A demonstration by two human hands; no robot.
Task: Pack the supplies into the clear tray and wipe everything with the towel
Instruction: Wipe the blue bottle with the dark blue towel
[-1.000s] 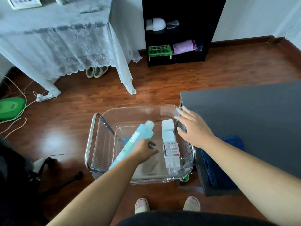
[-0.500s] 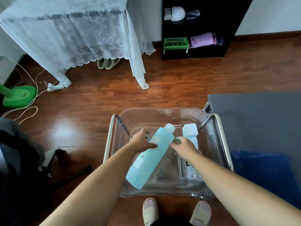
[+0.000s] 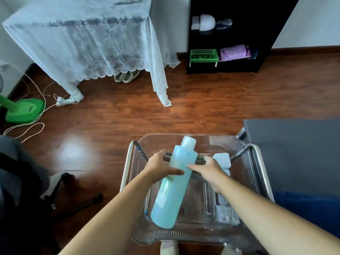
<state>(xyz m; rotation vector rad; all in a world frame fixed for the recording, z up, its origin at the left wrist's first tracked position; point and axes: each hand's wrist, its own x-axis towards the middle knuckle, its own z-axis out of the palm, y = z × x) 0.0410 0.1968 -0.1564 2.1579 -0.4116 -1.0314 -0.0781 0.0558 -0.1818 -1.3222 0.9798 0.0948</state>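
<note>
A tall light-blue bottle (image 3: pixel 173 188) with a pale cap is held tilted over the clear tray (image 3: pixel 185 234), cap pointing away from me. My left hand (image 3: pixel 161 167) grips its left side and my right hand (image 3: pixel 209 170) grips its right side. The ribbed tray has metal handles at both sides. White and pale-blue small boxes (image 3: pixel 221 160) lie along the tray's right side, partly hidden by my right arm. A dark blue towel (image 3: pixel 311 208) lies on the grey table at the right.
The grey table (image 3: pixel 298 144) stands right of the tray. A lace-covered table (image 3: pixel 82 37) and a black shelf (image 3: pixel 222 35) stand ahead across the wood floor. A green fan base (image 3: pixel 24 110) with cables sits far left. Dark gear (image 3: pixel 20 190) is at my left.
My right hand left the tray's right edge and joined the left hand on the bottle. The bottle has been lifted from lying in the tray and turned more upright.
</note>
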